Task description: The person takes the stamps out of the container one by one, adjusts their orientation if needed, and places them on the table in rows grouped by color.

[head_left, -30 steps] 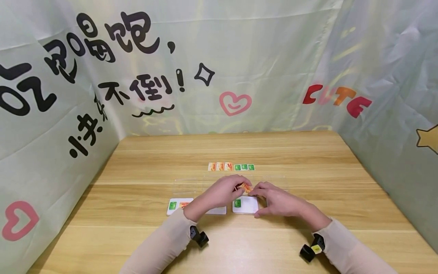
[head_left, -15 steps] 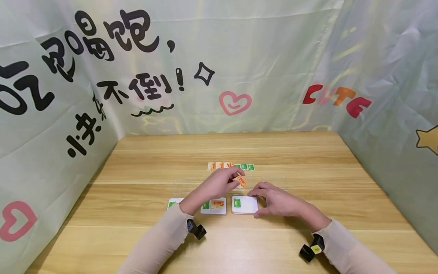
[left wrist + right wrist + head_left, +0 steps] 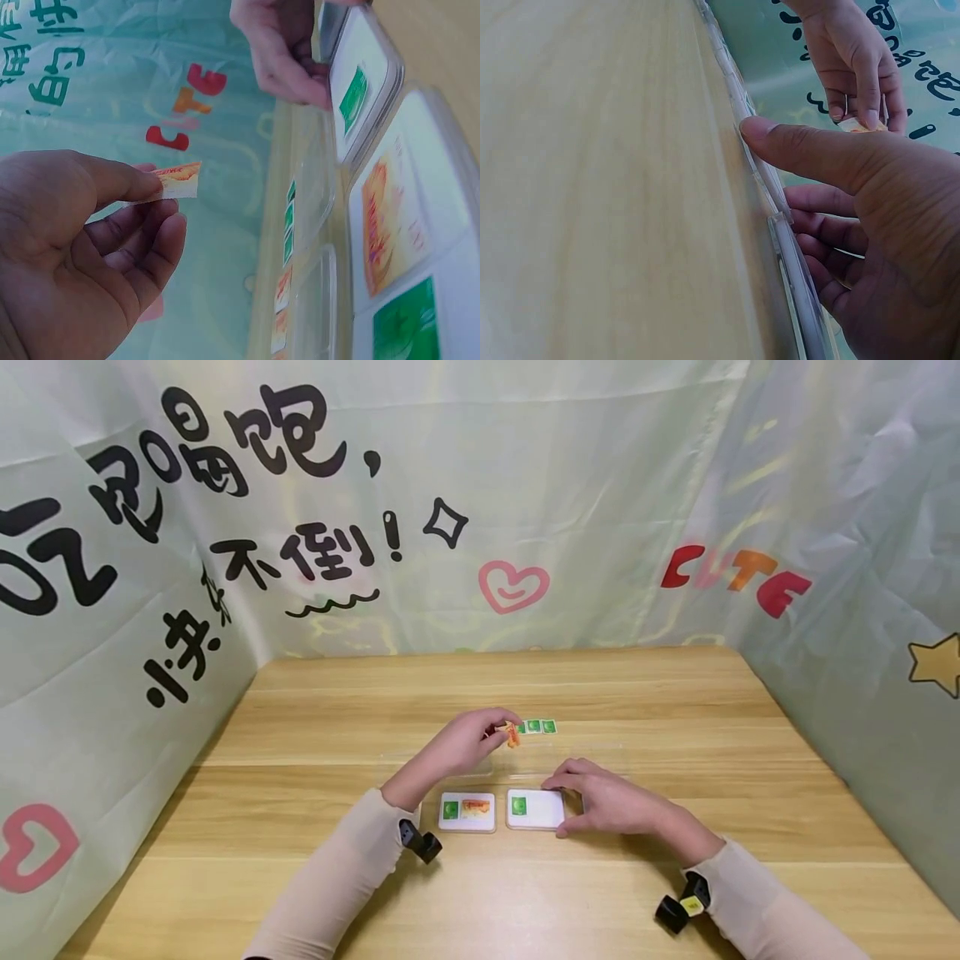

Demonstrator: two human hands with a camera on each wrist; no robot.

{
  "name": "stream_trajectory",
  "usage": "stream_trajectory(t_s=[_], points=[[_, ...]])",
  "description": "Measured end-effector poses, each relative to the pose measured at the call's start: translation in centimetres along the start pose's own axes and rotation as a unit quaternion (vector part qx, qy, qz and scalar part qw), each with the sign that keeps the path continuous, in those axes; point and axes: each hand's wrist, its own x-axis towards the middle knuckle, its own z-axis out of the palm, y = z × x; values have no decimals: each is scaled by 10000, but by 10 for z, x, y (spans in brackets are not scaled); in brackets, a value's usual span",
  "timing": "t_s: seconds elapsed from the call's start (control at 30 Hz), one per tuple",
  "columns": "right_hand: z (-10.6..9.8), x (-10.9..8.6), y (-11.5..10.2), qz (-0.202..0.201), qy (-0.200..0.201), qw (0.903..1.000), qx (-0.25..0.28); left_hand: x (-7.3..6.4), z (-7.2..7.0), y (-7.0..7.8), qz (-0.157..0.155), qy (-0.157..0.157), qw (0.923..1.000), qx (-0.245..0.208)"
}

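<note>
My left hand [image 3: 467, 739] pinches an orange stamp [image 3: 178, 180] between thumb and fingertips, above the far row of stamps. My right hand [image 3: 606, 799] holds the right-hand shallow clear box [image 3: 546, 821] by its edges, thumb at the near side and fingers at the far side. White card fills that box, and a green stamp [image 3: 518, 807] lies at its left end. Beside it, the middle box [image 3: 467, 827] bears a green stamp [image 3: 450, 811] and an orange stamp [image 3: 476, 808]. A third box, farther left, is hidden behind my left forearm.
Several green stamps [image 3: 541, 727] lie in a row at the back. Orange stamps [image 3: 283, 289] continue that row, hidden by my left hand in the head view. Clear plastic lids [image 3: 566, 760] lie between row and boxes. Printed cloth [image 3: 585, 527] surrounds the wooden table [image 3: 645, 693].
My left hand has moved away from the right-hand box, back and to the left, with the orange stamp pinched in it. My right hand stays at the box.
</note>
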Motion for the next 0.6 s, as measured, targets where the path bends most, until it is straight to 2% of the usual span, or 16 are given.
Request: stream_trajectory(t_s=[0.33,0.6], points=[[1,0,-1,31,-12,10000,-20,4,-9,-12,-170,-59,9998,54],[1,-1,1,34,3,10000,-48,6,-17,-24,-268,39,9995,145]])
